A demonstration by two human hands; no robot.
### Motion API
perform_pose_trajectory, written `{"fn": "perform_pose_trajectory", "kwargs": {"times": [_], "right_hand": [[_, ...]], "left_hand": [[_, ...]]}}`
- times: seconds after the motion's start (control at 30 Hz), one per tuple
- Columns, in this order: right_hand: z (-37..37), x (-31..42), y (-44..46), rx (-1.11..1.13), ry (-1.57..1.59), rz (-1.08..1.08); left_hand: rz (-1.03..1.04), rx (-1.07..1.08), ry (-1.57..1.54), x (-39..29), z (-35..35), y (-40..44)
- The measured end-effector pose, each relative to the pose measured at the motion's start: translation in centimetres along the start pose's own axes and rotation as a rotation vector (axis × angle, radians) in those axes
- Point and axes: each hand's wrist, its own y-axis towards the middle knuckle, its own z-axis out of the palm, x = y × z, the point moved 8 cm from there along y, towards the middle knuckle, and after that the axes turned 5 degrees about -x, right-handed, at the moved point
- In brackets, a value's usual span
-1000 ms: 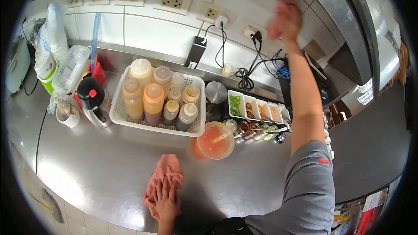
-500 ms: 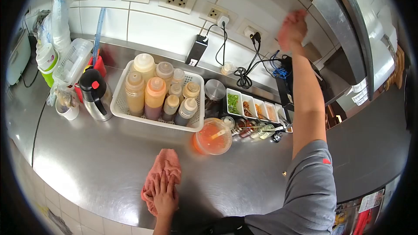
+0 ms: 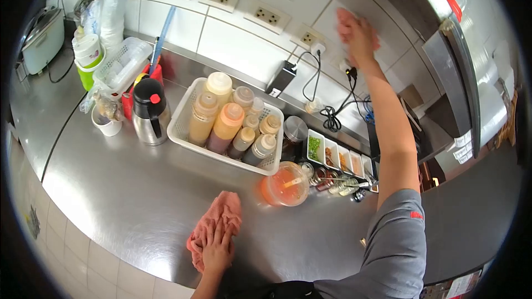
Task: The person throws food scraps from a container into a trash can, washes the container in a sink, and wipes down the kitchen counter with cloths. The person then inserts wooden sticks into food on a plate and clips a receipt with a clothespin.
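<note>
My left hand (image 3: pixel 218 247) lies with its fingers spread on a crumpled pink cloth (image 3: pixel 224 207) on the steel counter (image 3: pixel 138 199). Up at the white tiled wall (image 3: pixel 388 16), my right hand (image 3: pixel 361 40) presses another pink cloth (image 3: pixel 346 20) against the tiles, above the plugged-in cables. The cloth shows on both sides of that hand. Between the two hands, a clear tub of red-orange sauce (image 3: pixel 284 184) with a light-handled utensil stands on the counter.
A white basket (image 3: pixel 221 158) holds several squeeze bottles. Left of it stand a steel jug (image 3: pixel 149 113) and a white cup (image 3: pixel 106 124). Topping containers (image 3: pixel 335 155) and small jars line the right. Black cables (image 3: pixel 331 119) hang from sockets (image 3: pixel 267 16); a metal shelf (image 3: pixel 451 77) juts in at upper right.
The view has turned, so the counter items appear further right. My right hand has moved left across the wall tiles with its cloth. My left hand stays on its cloth.
</note>
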Motion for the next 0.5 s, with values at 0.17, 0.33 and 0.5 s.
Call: {"fn": "perform_pose_trajectory", "kwargs": {"times": [0.17,0.33,0.5], "right_hand": [[11.6,5.8,0.8,0.086,-0.819,-0.615],[11.5,4.9,0.3,0.331,-0.865,-0.546],[4.5,5.2,0.6,0.128,-1.551,-0.418]], "left_hand": [[0.045,0.034,0.057,0.0,0.1,0.0],[0.073,0.027,0.058,0.6,-0.3,-0.2],[0.179,-0.025,0.020,2.0,-1.3,-0.7]]}}
